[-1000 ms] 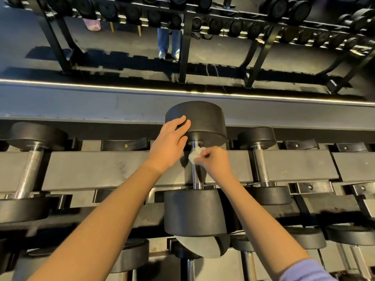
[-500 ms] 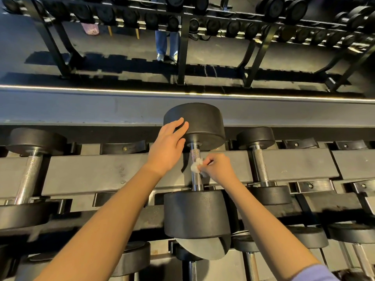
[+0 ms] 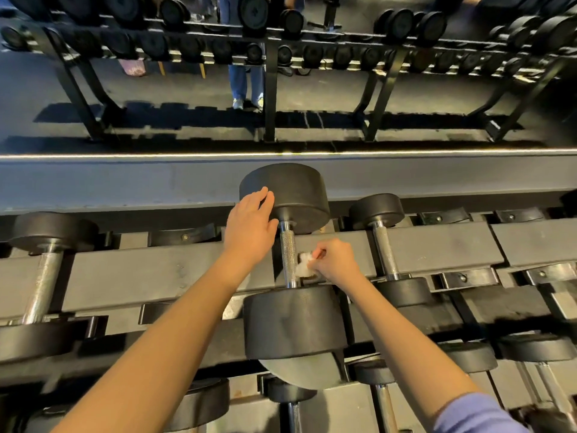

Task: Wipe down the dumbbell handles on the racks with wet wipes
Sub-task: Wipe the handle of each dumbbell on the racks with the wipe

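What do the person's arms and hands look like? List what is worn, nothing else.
The left hand and right hand are bare: no gloves, rings or watch show. A lavender sleeve covers the right upper arm at the lower edge; the left arm is uncovered as far as the view reaches.

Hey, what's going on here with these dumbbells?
A person is wiping down a large dumbbell that sits on the rack. The left hand rests with straight fingers on the dumbbell's far head, apparently steadying it. The right hand pinches a crumpled white wipe against the lower part of the metal handle, right beside the near head.
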Demonstrator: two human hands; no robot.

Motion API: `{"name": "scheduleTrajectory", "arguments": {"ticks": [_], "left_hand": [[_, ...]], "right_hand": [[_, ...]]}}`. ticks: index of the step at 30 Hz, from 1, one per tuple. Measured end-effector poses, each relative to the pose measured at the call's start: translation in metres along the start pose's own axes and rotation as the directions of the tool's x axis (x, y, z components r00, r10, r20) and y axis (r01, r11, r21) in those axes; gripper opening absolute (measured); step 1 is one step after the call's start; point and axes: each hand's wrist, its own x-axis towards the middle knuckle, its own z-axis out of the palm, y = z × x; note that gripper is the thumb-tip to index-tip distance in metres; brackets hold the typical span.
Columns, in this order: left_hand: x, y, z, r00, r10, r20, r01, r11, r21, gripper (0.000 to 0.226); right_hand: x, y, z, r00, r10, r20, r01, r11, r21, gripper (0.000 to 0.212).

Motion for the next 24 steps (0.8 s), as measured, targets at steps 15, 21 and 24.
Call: {"name": "scheduleTrajectory", "arguments": {"ticks": [15, 21, 24], "left_hand": [[-0.041, 0.113, 0.065, 0.93, 0.29, 0.224, -0.327, 0.933, 0.149, 0.054], [-0.042, 0.113, 0.067, 0.926, 0.288, 0.243, -0.338, 0.921, 0.196, 0.057], [-0.043, 0.111, 0.067, 0.927, 0.268, 0.261, -0.324, 0.923, 0.205, 0.058]], "right_hand": [[-0.042, 0.096, -0.067, 0.864, 0.164, -0.476, -0.123, 0.986, 0.116, 0.013], [-0.023, 0.122, -0.071, 0.858, 0.164, -0.487, -0.143, 0.986, 0.081, 0.013], [-0.01, 0.132, -0.068, 0.903, 0.15, -0.403, -0.137, 0.989, 0.062, 0.011]]}}
